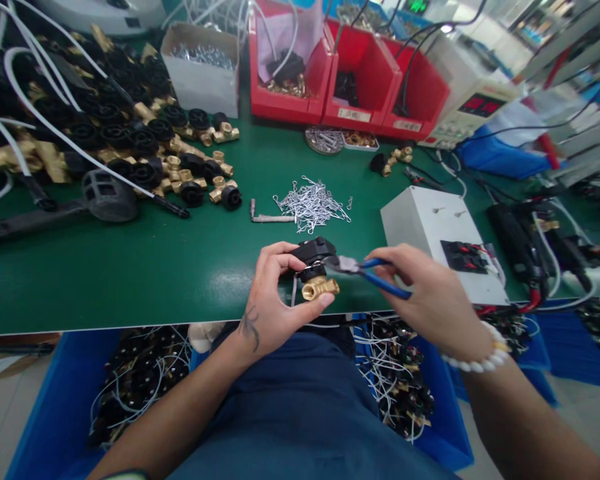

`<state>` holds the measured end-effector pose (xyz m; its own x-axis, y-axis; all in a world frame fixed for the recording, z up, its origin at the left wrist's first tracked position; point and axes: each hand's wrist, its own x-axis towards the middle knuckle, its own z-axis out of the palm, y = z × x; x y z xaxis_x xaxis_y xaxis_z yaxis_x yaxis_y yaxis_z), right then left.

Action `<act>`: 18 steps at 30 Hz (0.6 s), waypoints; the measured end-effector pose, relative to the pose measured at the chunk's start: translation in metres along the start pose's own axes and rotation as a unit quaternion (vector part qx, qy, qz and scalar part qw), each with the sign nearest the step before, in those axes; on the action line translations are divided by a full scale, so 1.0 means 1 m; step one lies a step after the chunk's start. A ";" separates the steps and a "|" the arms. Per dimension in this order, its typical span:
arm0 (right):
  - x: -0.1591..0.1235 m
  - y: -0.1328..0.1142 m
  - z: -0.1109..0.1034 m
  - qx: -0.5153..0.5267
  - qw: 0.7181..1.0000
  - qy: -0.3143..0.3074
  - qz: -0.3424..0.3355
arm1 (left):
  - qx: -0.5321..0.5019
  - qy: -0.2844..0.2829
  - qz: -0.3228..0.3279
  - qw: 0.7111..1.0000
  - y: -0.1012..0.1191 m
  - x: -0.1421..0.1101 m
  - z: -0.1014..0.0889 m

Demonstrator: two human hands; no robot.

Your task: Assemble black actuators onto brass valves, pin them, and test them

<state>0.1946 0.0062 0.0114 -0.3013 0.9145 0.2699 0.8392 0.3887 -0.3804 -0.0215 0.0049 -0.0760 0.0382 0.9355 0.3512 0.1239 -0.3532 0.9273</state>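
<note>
My left hand (276, 287) is closed around a small brass valve (320, 287) with a black housing (314, 249) on top. The thumb presses at the brass body and the fingers wrap the black part. In my right hand (425, 293) is a pair of pliers (380, 275) with blue handles. Their jaws meet the valve's black collar from the right, near a thin metal clip whose exact seat I cannot make out. Just beyond the hands lies a pile of metal cotter pins (313, 203), beside a bent metal tool (273, 218).
Brass valves with black caps (180, 180) crowd the left, near a grey mallet-like tool (109, 196). A white box of screws (200, 83) and red bins (290, 107) line the back. Right stands a white switch box (420, 220). Blue crates (45, 407) sit below the table edge.
</note>
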 end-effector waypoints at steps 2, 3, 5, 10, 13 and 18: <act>0.000 0.000 -0.002 0.008 0.990 0.134 0.040 | 0.008 -0.004 0.002 1.000 0.001 0.000 0.000; 0.000 -0.001 -0.001 0.021 0.977 0.207 0.053 | 0.013 -0.006 0.004 1.000 0.001 0.000 0.000; 0.001 -0.001 0.003 0.035 0.973 0.223 0.039 | 0.019 -0.005 0.007 1.000 0.002 0.000 0.000; 0.003 -0.004 0.002 0.004 1.000 -0.008 -0.026 | 0.020 0.002 0.007 1.000 0.001 0.000 -0.001; 0.004 -0.004 0.000 0.018 0.983 0.176 0.043 | 0.024 -0.003 0.007 1.000 0.001 0.000 -0.001; 0.004 -0.004 0.004 -0.004 0.999 0.039 -0.014 | 0.016 0.005 0.004 1.000 0.001 0.000 0.000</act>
<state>0.1882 0.0088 0.0100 -0.2886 0.8918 0.3484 0.8343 0.4128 -0.3654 -0.0217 0.0050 -0.0749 0.0291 0.9325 0.3600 0.1551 -0.3600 0.9200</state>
